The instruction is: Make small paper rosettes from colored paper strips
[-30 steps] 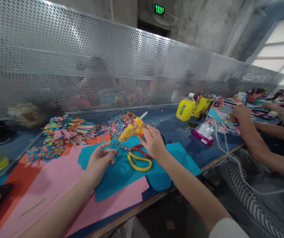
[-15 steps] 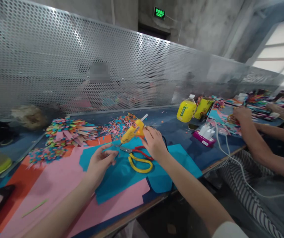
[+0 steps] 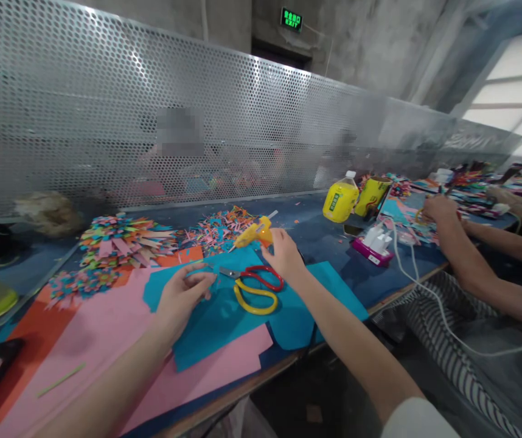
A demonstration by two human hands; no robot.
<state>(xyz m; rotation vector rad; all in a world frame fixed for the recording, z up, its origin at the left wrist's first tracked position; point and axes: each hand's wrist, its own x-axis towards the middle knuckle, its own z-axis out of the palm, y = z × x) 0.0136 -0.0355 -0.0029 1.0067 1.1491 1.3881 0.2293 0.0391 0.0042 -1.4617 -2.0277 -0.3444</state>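
Yellow glue gun [image 3: 252, 233] in right hand [image 3: 285, 254], left hand [image 3: 187, 293] curled (grip unclear), scissors [image 3: 233, 274] between, blue paper [image 3: 206, 334] beneath, scraps [image 3: 218, 229] beyond

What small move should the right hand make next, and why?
Probably set the glue gun down beyond the scissors: the right hand holds it, its nozzle stands apart from the left hand, and the scissors lie on blue paper between the hands.

Dim light, bright window [image 3: 519, 85] at right, glints on perforated screen [image 3: 106, 103], stretched edges
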